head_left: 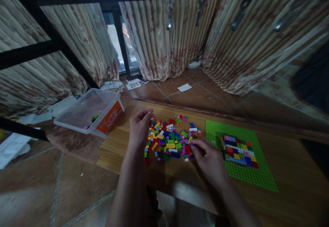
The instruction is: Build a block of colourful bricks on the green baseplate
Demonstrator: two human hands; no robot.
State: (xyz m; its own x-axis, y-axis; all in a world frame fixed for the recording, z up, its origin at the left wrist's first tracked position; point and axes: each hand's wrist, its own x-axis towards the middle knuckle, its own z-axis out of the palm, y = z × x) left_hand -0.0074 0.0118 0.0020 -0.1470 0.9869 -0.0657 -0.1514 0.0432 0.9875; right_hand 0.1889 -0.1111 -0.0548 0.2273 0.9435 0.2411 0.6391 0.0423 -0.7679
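A loose pile of colourful building bricks (170,141) lies on the wooden table between my hands. My left hand (140,127) is closed over the pile's left edge, thumb and fingers pinched together; whatever they hold, if anything, is hidden. At the right edge of the pile, my right hand (207,156) pinches a small purple brick (191,144) at its fingertips. To the right of that hand, a green baseplate (259,151) carries a built block of multicoloured bricks (239,151), several rows wide.
A clear plastic bin (84,105) with an orange label stands at the table's left end, a few pieces inside. The wooden table (167,182) has its near edge by my forearms. Beyond are tiled floor, papers (184,87) and striped curtains (154,38).
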